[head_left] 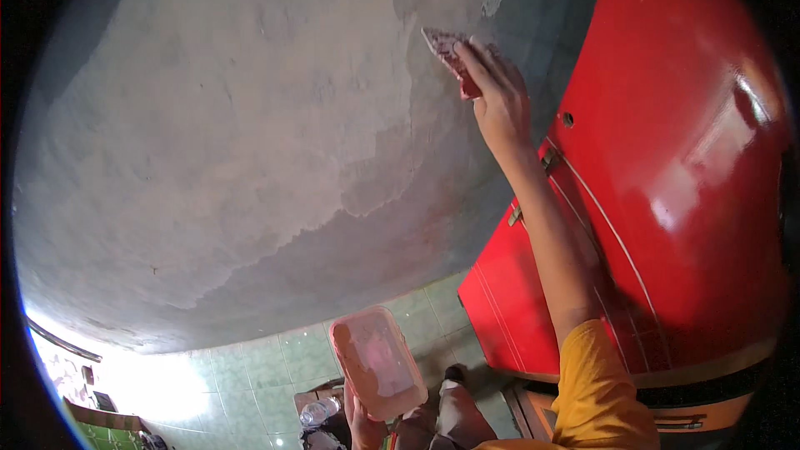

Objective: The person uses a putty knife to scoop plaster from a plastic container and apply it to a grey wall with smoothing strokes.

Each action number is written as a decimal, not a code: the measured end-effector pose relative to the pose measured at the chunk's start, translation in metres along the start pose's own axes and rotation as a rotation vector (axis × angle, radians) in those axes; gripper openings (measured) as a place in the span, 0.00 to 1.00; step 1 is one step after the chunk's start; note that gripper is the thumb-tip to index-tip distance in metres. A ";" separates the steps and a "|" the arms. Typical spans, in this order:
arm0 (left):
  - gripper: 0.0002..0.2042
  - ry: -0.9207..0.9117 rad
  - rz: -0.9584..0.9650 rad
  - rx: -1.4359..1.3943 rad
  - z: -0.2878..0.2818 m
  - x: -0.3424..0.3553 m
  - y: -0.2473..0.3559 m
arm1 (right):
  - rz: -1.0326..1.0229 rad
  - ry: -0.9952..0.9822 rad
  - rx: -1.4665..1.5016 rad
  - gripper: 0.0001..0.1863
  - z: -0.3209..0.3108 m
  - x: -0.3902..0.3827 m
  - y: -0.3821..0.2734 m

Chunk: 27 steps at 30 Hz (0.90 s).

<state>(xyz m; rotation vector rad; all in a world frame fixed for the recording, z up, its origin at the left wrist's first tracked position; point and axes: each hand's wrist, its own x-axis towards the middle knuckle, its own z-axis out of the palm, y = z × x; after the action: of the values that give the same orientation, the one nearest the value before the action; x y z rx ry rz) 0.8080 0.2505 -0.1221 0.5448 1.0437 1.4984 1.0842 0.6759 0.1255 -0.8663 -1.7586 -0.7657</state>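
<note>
My right hand is raised against the grey wall, its fingers wrapped round a flat putty scraper smeared with reddish and pale paste. The scraper's edge lies at the wall, beside a damp-looking darker grey patch of smoothed coating. Low in front of me, my left hand grips the near left side of a rectangular plastic tub. Pinkish paste coats the inside of the tub, thickest along its left side. My left thumb and part of the fingers show; the rest is hidden under the tub.
A glossy red panelled cabinet-like piece with small metal latches stands close at right. Below it is an orange drawer front. Green floor tiles show beneath. A clear plastic container sits left of the tub. Bright light enters lower left.
</note>
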 end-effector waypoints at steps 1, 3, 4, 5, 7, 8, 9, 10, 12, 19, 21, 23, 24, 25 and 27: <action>0.37 -0.084 0.152 -0.168 -0.102 0.010 -0.064 | 0.009 0.046 0.043 0.30 0.014 0.010 -0.014; 0.38 -0.349 0.401 -0.512 -0.294 0.024 -0.153 | 0.037 0.085 0.166 0.29 0.053 0.017 -0.059; 0.38 -0.242 0.247 -0.431 -0.210 0.031 -0.166 | 0.027 -0.019 0.096 0.28 0.046 -0.041 -0.022; 0.38 -0.154 0.113 -0.276 -0.089 0.026 -0.098 | 0.044 -0.080 0.065 0.27 0.030 -0.085 0.005; 0.38 -0.018 0.070 -0.076 0.003 -0.001 0.016 | 0.075 -0.184 0.138 0.25 0.037 -0.114 -0.034; 0.38 -0.019 0.080 -0.066 -0.013 -0.001 0.014 | 0.074 -0.170 0.151 0.25 0.041 -0.124 -0.042; 0.38 -0.028 0.078 -0.062 -0.019 -0.001 0.011 | 0.102 -0.260 0.207 0.24 0.041 -0.138 -0.041; 0.38 -0.026 0.077 -0.059 0.002 -0.002 0.027 | 0.133 -0.356 0.265 0.23 0.035 -0.138 -0.044; 0.33 -0.034 0.093 -0.073 0.039 -0.004 0.058 | 0.138 -0.297 0.261 0.23 0.024 -0.095 -0.042; 0.37 -0.062 0.072 -0.065 0.064 -0.010 0.070 | 0.029 0.001 -0.011 0.27 0.014 0.015 -0.003; 0.39 -0.091 0.102 -0.095 0.069 -0.011 0.072 | 0.045 -0.050 0.082 0.28 0.029 -0.029 -0.019; 0.39 -0.053 0.099 -0.075 0.069 -0.014 0.077 | 0.065 -0.208 0.141 0.27 0.036 -0.090 -0.036; 0.39 -0.045 0.102 -0.048 0.068 -0.013 0.075 | 0.064 -0.208 0.138 0.27 0.037 -0.117 -0.034; 0.39 -0.049 0.095 -0.027 0.069 -0.010 0.069 | 0.101 -0.311 0.155 0.26 0.033 -0.143 -0.024; 0.39 -0.024 0.090 -0.041 0.062 -0.007 0.060 | 0.145 -0.411 0.193 0.26 0.028 -0.145 -0.024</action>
<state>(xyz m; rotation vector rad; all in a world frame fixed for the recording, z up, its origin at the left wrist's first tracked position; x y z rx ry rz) 0.8278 0.2673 -0.0392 0.5860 0.9786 1.5852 1.0871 0.6553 -0.0227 -1.0585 -2.0593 -0.3285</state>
